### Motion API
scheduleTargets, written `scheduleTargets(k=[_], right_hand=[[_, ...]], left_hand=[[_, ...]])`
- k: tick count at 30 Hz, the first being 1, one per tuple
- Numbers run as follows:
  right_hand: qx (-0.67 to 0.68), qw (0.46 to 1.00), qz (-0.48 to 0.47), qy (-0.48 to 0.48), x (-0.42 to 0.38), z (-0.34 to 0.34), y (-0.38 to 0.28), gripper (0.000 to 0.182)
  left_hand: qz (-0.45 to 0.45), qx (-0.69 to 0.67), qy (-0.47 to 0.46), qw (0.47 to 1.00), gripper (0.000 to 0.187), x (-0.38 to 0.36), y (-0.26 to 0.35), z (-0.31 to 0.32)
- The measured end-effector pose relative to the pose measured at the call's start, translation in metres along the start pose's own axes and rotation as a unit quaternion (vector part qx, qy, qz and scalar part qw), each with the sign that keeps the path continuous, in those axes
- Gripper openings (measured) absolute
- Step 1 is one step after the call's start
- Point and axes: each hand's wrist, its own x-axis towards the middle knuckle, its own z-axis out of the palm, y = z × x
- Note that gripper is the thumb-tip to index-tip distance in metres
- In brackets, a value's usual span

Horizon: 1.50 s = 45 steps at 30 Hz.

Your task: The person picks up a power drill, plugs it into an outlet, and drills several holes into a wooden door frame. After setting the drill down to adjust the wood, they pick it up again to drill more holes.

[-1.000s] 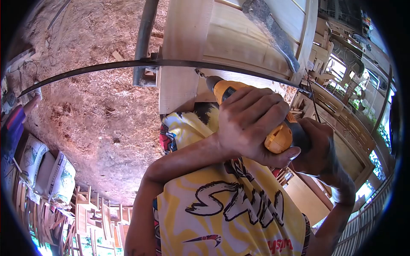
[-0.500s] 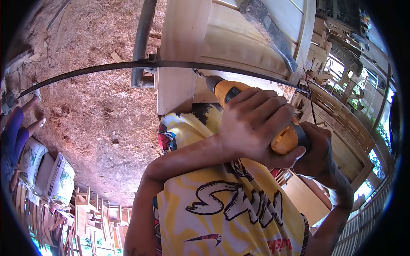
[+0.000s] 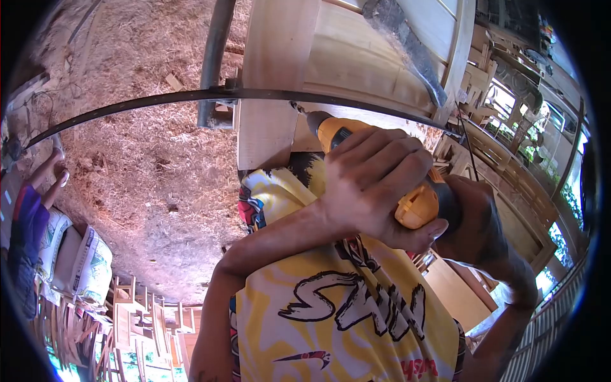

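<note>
A yellow and black power drill [image 3: 417, 205] points up and left in front of my chest. My left hand [image 3: 375, 184] is wrapped over its body from the left. On the drill's right side, my right hand [image 3: 471, 219] closes round the handle, its fingers partly hidden. The drill bit [image 3: 297, 107] reaches the lower edge of a long dark metal bar [image 3: 273, 95]; whether it touches cannot be told. That bar lies across a pale wooden panel [image 3: 270, 54], and a clamp-like piece [image 3: 224, 93] sits on it at the panel's left edge.
Sawdust covers the ground [image 3: 146, 153] at left. Another person [image 3: 28, 219] is at the far left, beside white sacks [image 3: 92, 264]. Wooden chair frames [image 3: 143, 321] stand at the lower left. Wooden frames [image 3: 503, 159] and a dark bar [image 3: 216, 51] are also in view.
The drill and both my hands have shifted slightly, with the rear of the drill a little lower and my right forearm further right. The other person at far left has moved.
</note>
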Motion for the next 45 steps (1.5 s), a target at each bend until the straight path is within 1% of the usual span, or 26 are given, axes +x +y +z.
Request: scheduleTargets(k=[2, 6, 8, 11, 14, 18, 20, 22, 24, 28, 33, 37, 39, 41, 43, 45], right_hand=[[-0.017, 1.0, 0.003, -0.01, 0.005, -0.006, -0.001, 0.029], [-0.048, 0.998, 0.004, -0.035, 0.009, -0.013, -0.006, 0.031], [-0.041, 0.999, 0.009, -0.031, 0.009, -0.01, -0.006, 0.033], [-0.035, 0.998, 0.023, -0.039, 0.006, -0.006, -0.003, 0.036], [-0.04, 0.998, 0.015, -0.04, 0.003, -0.004, 0.002, 0.04], [-0.029, 0.999, 0.014, -0.027, 0.002, 0.003, 0.003, 0.042], [-0.05, 0.998, 0.007, -0.029, 0.005, 0.002, 0.002, 0.041], [-0.077, 0.996, -0.005, -0.037, 0.007, 0.0, 0.0, 0.04], [-0.11, 0.992, -0.021, -0.048, 0.01, -0.001, -0.001, 0.04], [-0.119, 0.991, -0.018, -0.056, 0.007, 0.005, -0.005, 0.042], [-0.129, 0.99, -0.02, -0.058, 0.003, 0.011, -0.001, 0.044], [-0.128, 0.989, -0.054, -0.043, 0.006, 0.014, 0.002, 0.04], [-0.136, 0.988, -0.054, -0.042, 0.008, 0.014, 0.001, 0.041], [-0.149, 0.986, -0.059, -0.047, 0.013, 0.012, 0.0, 0.042], [-0.154, 0.985, -0.057, -0.054, 0.015, 0.01, 0.0, 0.043], [-0.148, 0.986, -0.046, -0.068, 0.017, 0.009, 0.0, 0.045]], left_hand=[[0.003, 0.013, 0.014, 1.0, 0.06, 0.003, -0.004, 0.001], [0.004, 0.009, 0.014, 1.0, 0.063, 0.006, -0.005, -0.002], [0.005, 0.006, 0.02, 1.0, 0.063, 0.004, -0.004, -0.002], [0.005, 0.017, 0.007, 1.0, 0.072, 0.001, -0.004, -0.002], [-0.015, 0.005, -0.006, 1.0, 0.072, -0.004, 0.0, -0.001], [0.004, 0.01, -0.025, 1.0, 0.075, -0.007, -0.002, -0.01], [0.002, 0.016, -0.027, 1.0, 0.079, -0.008, -0.002, -0.012], [0.01, 0.024, 0.006, 1.0, 0.07, -0.009, -0.004, -0.011], [0.022, 0.029, 0.031, 0.999, 0.066, -0.01, -0.007, -0.013], [0.03, 0.021, 0.052, 0.998, 0.065, -0.023, -0.007, -0.012], [0.031, 0.027, 0.058, 0.998, 0.066, -0.029, -0.006, -0.011], [0.036, 0.033, 0.061, 0.997, 0.067, -0.033, -0.006, -0.01], [0.041, 0.038, 0.052, 0.997, 0.074, -0.036, -0.009, -0.012], [0.042, 0.041, 0.03, 0.998, 0.086, -0.04, -0.011, -0.016], [0.03, 0.045, 0.054, 0.997, 0.074, -0.037, -0.01, -0.013], [0.022, 0.046, 0.07, 0.996, 0.069, -0.036, -0.011, -0.011]])
